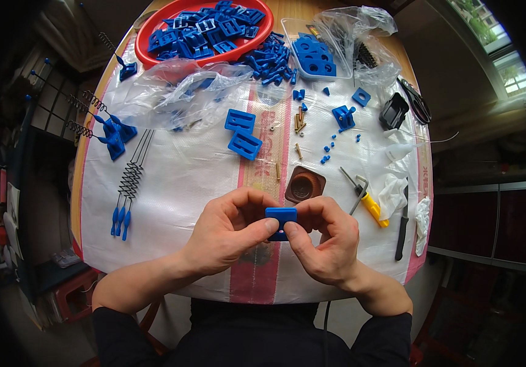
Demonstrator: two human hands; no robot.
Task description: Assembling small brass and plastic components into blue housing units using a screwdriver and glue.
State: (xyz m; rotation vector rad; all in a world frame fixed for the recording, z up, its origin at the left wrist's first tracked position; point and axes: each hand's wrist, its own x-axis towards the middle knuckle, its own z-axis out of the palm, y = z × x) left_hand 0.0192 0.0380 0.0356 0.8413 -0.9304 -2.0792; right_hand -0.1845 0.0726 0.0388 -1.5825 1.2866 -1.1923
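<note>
Between both hands, near the table's front, is a small blue plastic part [281, 213] with a flat slab-like top. My left hand [229, 229] pinches it from the left, thumb on its front face. From the right, my right hand [326, 237] grips the same part, its thumb beside the other. Fingers hide much of its sides and back. Just beyond the hands sits a brown square block with a round recess [305, 185]. Two blue slotted plates [244, 145] lie farther off, and a brass-coloured pin [277, 172] rests close to the block.
A red basin [268, 37] heaped with blue plates stands at the back, beside a clear tub [344, 74] of blue parts. Springs with blue tips [129, 183] lie left. At right are a yellow-handled screwdriver [373, 209], a black-handled knife [401, 235] and scissors [419, 104].
</note>
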